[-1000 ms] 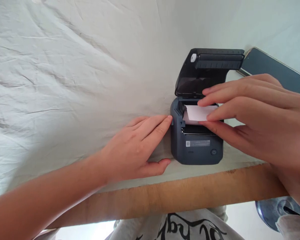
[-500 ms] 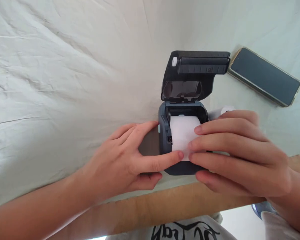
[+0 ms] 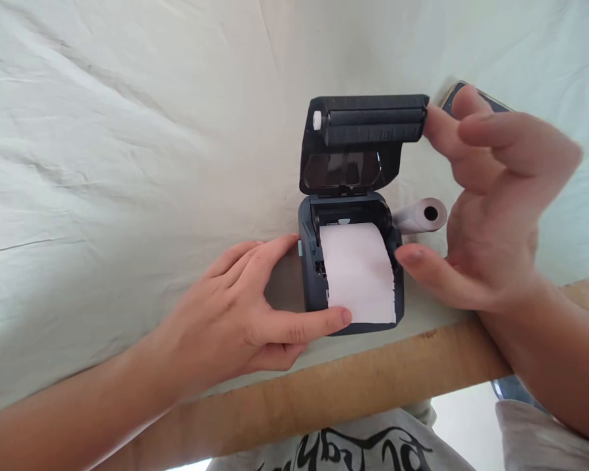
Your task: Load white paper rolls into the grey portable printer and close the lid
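A dark blue-grey printer-like device [image 3: 310, 281] stands on the cloth with its black lid [image 3: 363, 140] raised. A white paper roll [image 3: 358, 271] lies inside, its torn end reaching over the front edge. My left hand [image 3: 245, 311] steadies the device's left side, a finger pressing the paper near its front edge. My right hand [image 3: 495, 216] is to the right, spread, with a fingertip at the right end of the lid and the thumb near the device's right side.
A second white roll [image 3: 417, 216] lies against the device's right side. Partly behind my right hand is a phone [image 3: 491, 101]. A brown table edge [image 3: 343, 386] runs along the front of the wrinkled pale cloth [image 3: 152, 144].
My right hand has left the paper and risen to the lid's right end. More paper now shows over the front. The device sits slightly further left and higher in view.
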The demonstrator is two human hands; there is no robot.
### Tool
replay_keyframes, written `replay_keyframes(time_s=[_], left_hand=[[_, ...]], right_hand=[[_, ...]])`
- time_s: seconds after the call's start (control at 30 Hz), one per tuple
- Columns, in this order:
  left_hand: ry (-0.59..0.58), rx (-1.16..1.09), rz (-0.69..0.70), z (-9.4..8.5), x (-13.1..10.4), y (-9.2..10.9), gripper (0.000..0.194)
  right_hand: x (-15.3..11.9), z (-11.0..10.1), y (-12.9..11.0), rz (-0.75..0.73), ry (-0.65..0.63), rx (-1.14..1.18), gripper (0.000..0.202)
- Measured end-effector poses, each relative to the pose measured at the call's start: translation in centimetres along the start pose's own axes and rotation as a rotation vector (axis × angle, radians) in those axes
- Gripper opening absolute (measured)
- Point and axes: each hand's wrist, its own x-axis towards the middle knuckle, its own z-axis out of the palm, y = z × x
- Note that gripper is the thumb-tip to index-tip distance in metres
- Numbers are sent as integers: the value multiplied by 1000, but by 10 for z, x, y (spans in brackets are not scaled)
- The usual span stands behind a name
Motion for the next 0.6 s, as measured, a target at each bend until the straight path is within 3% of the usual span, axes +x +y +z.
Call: replay_keyframes(time_s=[0.1, 0.17, 0.33, 0.47, 0.6], left_hand=[[4, -2, 1, 1, 0, 0, 63], [7, -1, 8, 1, 0, 0, 61], [-2, 12, 7, -2, 1, -1, 58], [-5, 43, 26, -1, -1, -2, 56], [53, 69, -26, 5, -5, -4, 66]], right_hand=[[3, -1, 2, -124, 229, 36, 62], [3, 0, 1, -121, 281, 15, 50], [2, 2, -4, -158, 201, -156, 12], [2, 3, -9, -19, 88, -109, 14], [0, 1, -14, 28, 10, -51, 17]])
